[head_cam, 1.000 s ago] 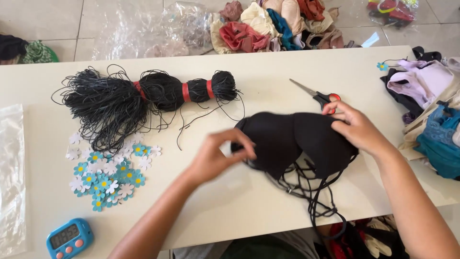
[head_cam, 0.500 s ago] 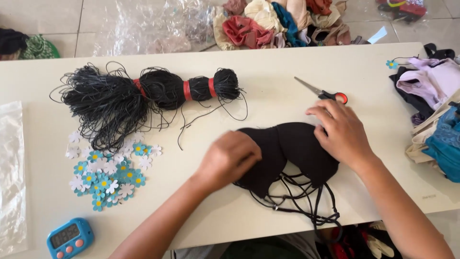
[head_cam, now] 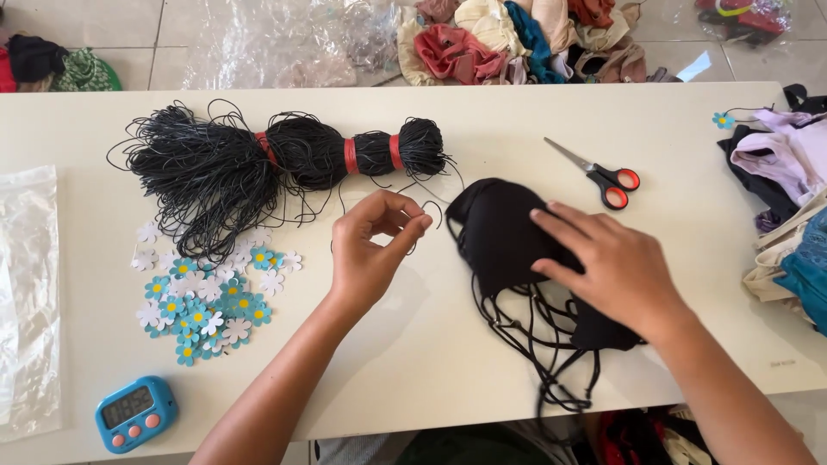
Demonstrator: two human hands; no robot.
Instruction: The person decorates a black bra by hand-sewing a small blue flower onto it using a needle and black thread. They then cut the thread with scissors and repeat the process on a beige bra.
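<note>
A black bikini top (head_cam: 501, 234) with thin straps lies on the white table (head_cam: 482, 379), its straps trailing over the near edge. My right hand (head_cam: 607, 263) rests flat on it, fingers spread. My left hand (head_cam: 375, 250) is just left of it, thumb and fingers pinched on a loose strand of black cord. That strand runs up toward a long bundle of black cord (head_cam: 284, 159) bound with red bands.
Scissors with red and black handles (head_cam: 603, 176) lie right of the garment. Several white and blue paper flowers (head_cam: 202, 293) and a blue digital timer (head_cam: 133, 413) sit at the left. Clear plastic (head_cam: 26, 293) lies at the left edge, clothes piles (head_cam: 788, 172) at right.
My left hand left the black garment, moved left and pinched a cord strand. My right hand slid onto the garment, which is now folded more compactly.
</note>
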